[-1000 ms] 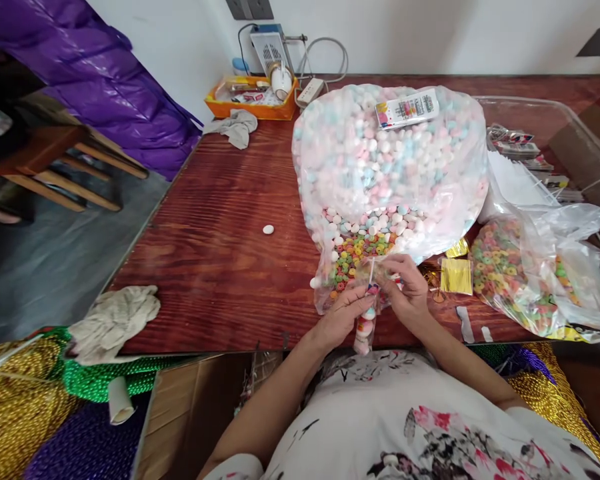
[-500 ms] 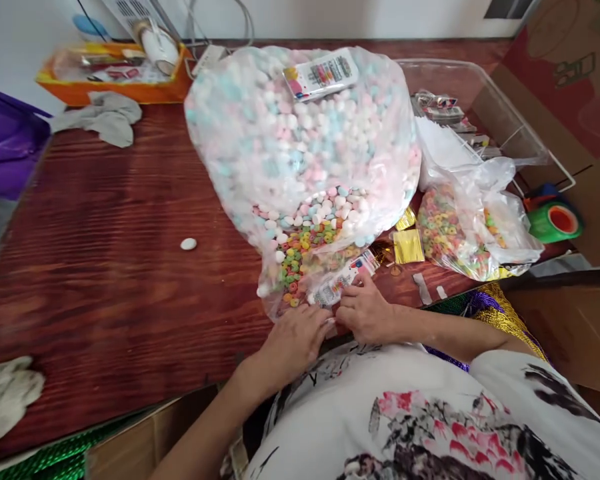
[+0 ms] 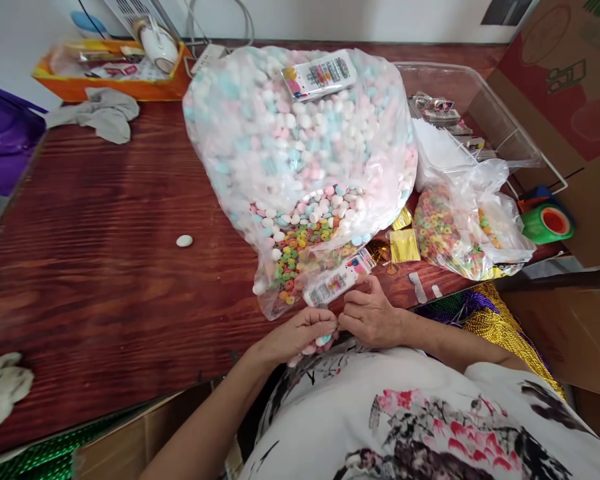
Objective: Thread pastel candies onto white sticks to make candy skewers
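Observation:
At the table's front edge, my left hand point(image 3: 306, 331) is closed round a small bag of pastel candies point(image 3: 323, 341), which shows pink, white and blue below the fingers. Its clear plastic is hard to make out. My right hand point(image 3: 370, 316) meets the left fingertips in a pinch at what looks like the bag's top, mostly hidden by the fingers. Just beyond my hands lies a printed packet point(image 3: 336, 280) on the front of a big clear bag of pastel candies point(image 3: 300, 143). Colourful ring-shaped pieces point(image 3: 294, 257) lie in that bag's near end.
A clear bag of ring pieces point(image 3: 437, 227), gold twist ties point(image 3: 405, 246) and green tape point(image 3: 547, 223) lie to the right, before a clear plastic bin point(image 3: 510, 110). One white candy point(image 3: 184, 241) lies left. An orange box point(image 3: 115, 89) stands at the back left.
Both hands have drawn back slightly toward my body, off the printed packet. My left hand has turned, so the pastel candies beneath its fingers now show. The view has shifted a little.

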`<action>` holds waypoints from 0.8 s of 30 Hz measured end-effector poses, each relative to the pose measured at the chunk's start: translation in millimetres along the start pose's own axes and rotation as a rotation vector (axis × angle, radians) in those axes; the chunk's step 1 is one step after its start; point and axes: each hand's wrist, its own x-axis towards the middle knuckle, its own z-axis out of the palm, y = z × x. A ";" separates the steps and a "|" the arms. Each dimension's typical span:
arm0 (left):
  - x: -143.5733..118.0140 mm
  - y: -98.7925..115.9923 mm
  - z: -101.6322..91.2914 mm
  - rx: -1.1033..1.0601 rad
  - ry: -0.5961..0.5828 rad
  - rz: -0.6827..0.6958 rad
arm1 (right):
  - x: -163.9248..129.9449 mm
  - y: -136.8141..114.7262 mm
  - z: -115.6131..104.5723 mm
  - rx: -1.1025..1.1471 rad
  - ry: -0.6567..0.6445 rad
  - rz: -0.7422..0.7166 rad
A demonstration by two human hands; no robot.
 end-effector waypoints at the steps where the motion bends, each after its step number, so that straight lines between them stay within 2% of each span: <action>1: -1.1 -0.2 1.2 0.085 0.022 0.038 | -0.7 0.6 0.8 0.035 -0.024 0.035; 5: -6.1 -1.2 10.5 0.639 0.271 0.354 | -0.4 1.8 2.8 0.287 -0.179 0.351; 6: -6.5 -1.6 13.4 0.762 0.320 0.398 | 0.4 1.6 3.0 0.346 -0.220 0.427; 9: -3.1 -3.7 20.0 1.003 0.410 0.397 | 4.2 -0.7 1.2 0.357 -0.266 0.531; 12: 5.5 -6.5 20.6 1.042 0.464 0.404 | 6.0 -1.5 -7.1 0.251 -0.216 0.491; 14: 10.6 -7.8 18.0 0.902 0.469 0.460 | 3.2 3.6 -15.7 0.223 -0.115 0.489; 16: 13.4 -8.0 14.8 0.642 0.471 0.490 | -3.5 14.8 -22.8 0.133 0.053 0.557; 19: 14.4 -7.4 12.8 0.138 0.478 0.356 | -16.0 36.6 -23.7 -0.184 0.251 0.687; 22: 15.4 -7.7 15.9 -0.272 0.498 0.165 | -22.2 52.3 -14.0 -0.344 0.244 0.697; 24: 16.2 -8.4 19.8 -0.411 0.537 0.123 | -20.6 56.8 -7.2 -0.358 0.229 0.689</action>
